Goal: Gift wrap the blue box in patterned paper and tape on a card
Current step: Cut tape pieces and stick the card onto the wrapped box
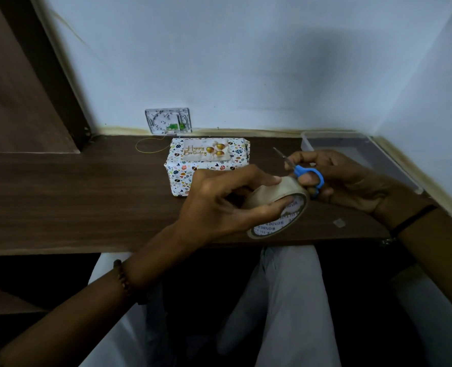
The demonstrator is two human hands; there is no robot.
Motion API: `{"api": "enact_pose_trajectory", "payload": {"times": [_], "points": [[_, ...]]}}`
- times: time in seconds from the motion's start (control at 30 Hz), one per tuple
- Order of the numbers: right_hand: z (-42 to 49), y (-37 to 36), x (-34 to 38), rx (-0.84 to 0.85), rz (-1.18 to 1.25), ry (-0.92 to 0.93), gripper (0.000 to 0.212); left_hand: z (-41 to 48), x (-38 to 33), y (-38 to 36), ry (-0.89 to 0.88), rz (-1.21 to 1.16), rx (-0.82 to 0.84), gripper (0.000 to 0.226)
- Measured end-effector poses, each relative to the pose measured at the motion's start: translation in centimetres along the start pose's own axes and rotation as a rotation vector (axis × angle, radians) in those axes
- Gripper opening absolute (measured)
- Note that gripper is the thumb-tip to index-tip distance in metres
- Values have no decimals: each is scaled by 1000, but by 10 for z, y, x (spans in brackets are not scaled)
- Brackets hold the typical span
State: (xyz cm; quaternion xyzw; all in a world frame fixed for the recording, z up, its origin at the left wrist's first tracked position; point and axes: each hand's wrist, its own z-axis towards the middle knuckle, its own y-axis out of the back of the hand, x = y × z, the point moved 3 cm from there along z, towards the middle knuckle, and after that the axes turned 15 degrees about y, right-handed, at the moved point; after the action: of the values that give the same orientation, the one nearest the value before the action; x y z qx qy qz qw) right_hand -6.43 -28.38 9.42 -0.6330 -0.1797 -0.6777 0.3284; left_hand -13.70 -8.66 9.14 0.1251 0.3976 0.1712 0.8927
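The box, wrapped in white paper with a coloured pattern, sits on the dark wooden desk near the back wall. A "Happy Birthday" card lies on its top. In front of the box my left hand grips a roll of clear tape, thumb and fingers curled round its rim. My right hand holds blue-handled scissors just right of the roll, fingers through the loops, blades pointing up and left.
A clear plastic container lies at the back right of the desk beside the side wall. A white wall box with a thin yellow wire stands behind the gift. A small scrap lies near my right wrist. My legs are under the desk edge.
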Motion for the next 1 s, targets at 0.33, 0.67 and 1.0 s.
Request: {"api": "enact_pose_trajectory", "payload": {"times": [0.33,0.67,1.0], "points": [[2,-6,-9,37,-5,-12,70,12,0,-11,155,-105,295,28],[3,-6,-4,22,-11,-34,75,4,5,-19,220,-256,200,34],[2,-2,-1,-3,-1,-36,67,-3,13,-16,427,-380,219,35]]}}
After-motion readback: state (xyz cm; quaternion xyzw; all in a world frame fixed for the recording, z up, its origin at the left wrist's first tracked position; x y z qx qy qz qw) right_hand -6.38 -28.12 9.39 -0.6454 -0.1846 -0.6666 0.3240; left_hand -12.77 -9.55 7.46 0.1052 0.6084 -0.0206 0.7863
